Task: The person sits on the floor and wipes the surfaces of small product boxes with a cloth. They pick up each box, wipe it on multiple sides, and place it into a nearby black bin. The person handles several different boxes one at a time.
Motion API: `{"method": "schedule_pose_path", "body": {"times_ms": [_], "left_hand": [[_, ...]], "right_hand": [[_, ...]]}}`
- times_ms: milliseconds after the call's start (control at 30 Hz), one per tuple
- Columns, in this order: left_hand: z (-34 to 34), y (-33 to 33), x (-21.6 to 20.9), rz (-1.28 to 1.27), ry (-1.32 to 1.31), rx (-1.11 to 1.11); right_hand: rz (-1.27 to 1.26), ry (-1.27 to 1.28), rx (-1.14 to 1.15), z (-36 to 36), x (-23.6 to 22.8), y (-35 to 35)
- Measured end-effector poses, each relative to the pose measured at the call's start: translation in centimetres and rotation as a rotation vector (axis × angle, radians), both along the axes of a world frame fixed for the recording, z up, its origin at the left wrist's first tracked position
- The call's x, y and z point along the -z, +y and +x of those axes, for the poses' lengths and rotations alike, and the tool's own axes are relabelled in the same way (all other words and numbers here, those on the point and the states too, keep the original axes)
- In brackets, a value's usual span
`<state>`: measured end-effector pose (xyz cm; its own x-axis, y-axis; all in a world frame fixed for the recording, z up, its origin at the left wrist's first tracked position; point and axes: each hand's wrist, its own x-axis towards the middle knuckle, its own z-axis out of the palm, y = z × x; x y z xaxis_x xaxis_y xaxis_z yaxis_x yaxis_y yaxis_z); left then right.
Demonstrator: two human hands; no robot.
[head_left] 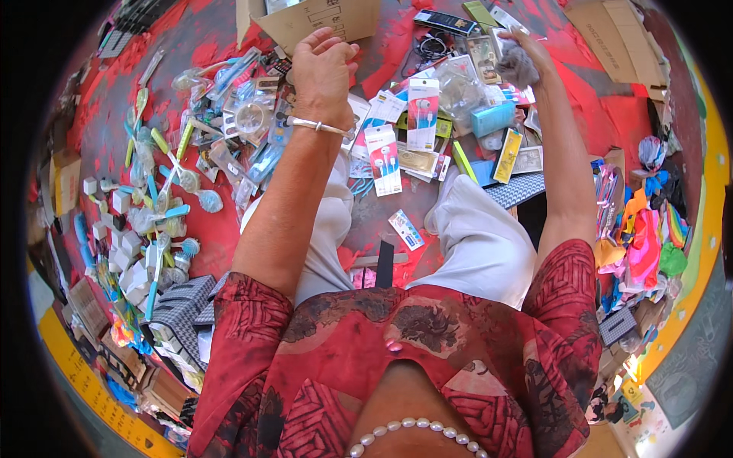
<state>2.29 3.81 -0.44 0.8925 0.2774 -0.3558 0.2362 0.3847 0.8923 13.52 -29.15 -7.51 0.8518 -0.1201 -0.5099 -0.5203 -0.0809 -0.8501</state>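
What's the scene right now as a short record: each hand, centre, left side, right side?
Left hand: fingers loosely spread before a cardboard box; no held item visible, contact with box unclear
Right hand: holding a grey fluffy item, exact kind unclear
Centre: white-and-pink earphone packages; to their right, a light-blue box and yellow packet
Left side: brushes with green or blue handles; small white boxes
Right side: heap of brightly coloured items
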Motion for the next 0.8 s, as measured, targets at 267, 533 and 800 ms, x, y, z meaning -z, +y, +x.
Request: {"method": "schedule_pose_path", "body": {"times_ms": [267,533,800], "left_hand": [[0.2,-1.3,-0.3,-0.013,0.019,-0.005],[-0.4,-3.1,0.8,0.034,0.076,0.054],[-0.4,-5.3,1.4,0.037,0.128,0.111]], "right_hand": [[-0.079,0.282,-0.104,-6.4,9.4,-1.8],[-0.593,0.347,-0.510,-11.6,21.9,5.4],[-0.571,0.350,-0.377,-13.3,24.2,7.1]]}}
